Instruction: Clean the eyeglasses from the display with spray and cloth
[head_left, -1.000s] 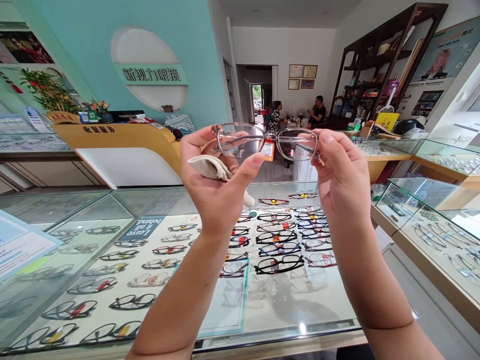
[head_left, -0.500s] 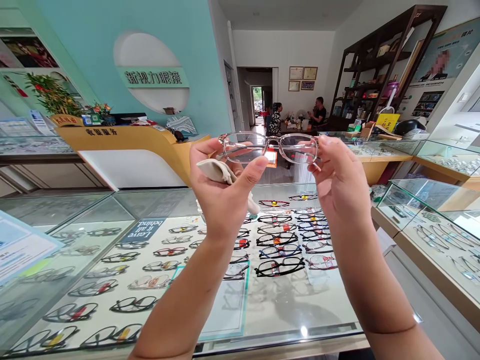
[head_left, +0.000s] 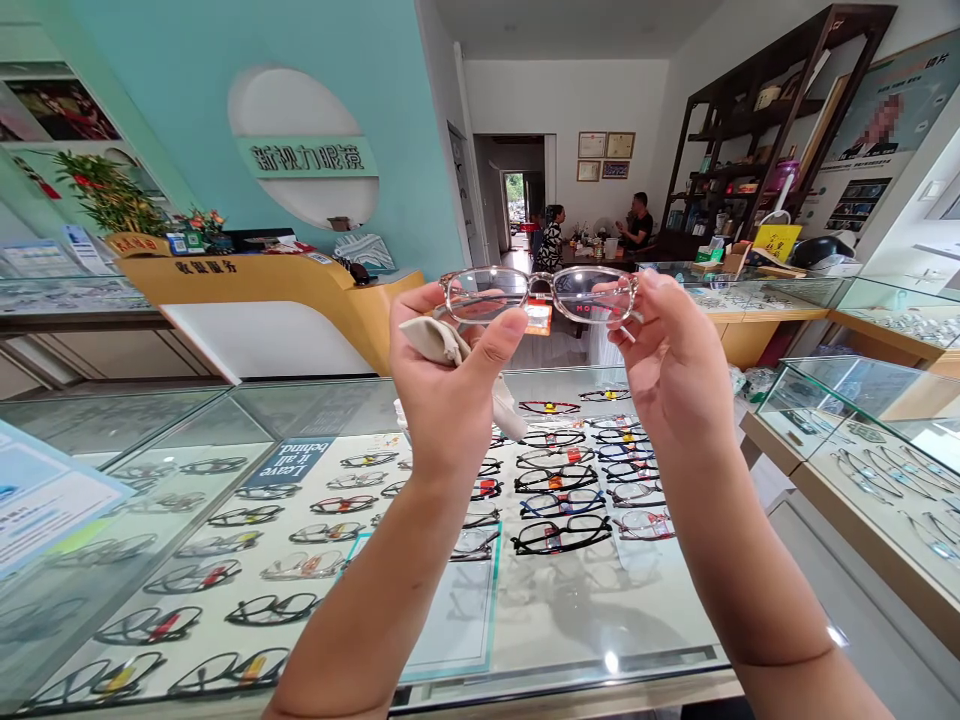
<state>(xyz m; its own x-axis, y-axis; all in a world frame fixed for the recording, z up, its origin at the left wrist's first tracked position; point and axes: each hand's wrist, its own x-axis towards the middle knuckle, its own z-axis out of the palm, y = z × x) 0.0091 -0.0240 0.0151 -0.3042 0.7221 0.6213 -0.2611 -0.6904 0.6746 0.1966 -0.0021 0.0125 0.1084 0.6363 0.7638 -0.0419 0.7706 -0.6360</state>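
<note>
A pair of clear-framed eyeglasses (head_left: 541, 284) is held up level above the glass counter, lenses facing me. My left hand (head_left: 450, 390) grips its left side, thumb bent in front and fingers behind the lens. A pale cleaning cloth (head_left: 433, 341) is bunched in that same palm, and its end hangs below the hand. At the right end of the frame, my right hand (head_left: 679, 360) pinches the hinge area between thumb and fingers. An orange-and-white tag (head_left: 538, 316) shows just under the bridge. Red lettering is visible through the right lens.
Below my hands, a glass display case (head_left: 555, 620) holds rows of spectacle frames (head_left: 562, 535). Another glass case (head_left: 862, 430) stands at right. A yellow-and-white reception counter (head_left: 300, 335) is at left. Two people sit at a table in back, one in black (head_left: 640, 225).
Both hands still hold the eyeglasses at nearly the same height. The frame has tilted slightly, and my right hand has shifted a little left. The cloth's hanging end has swung slightly.
</note>
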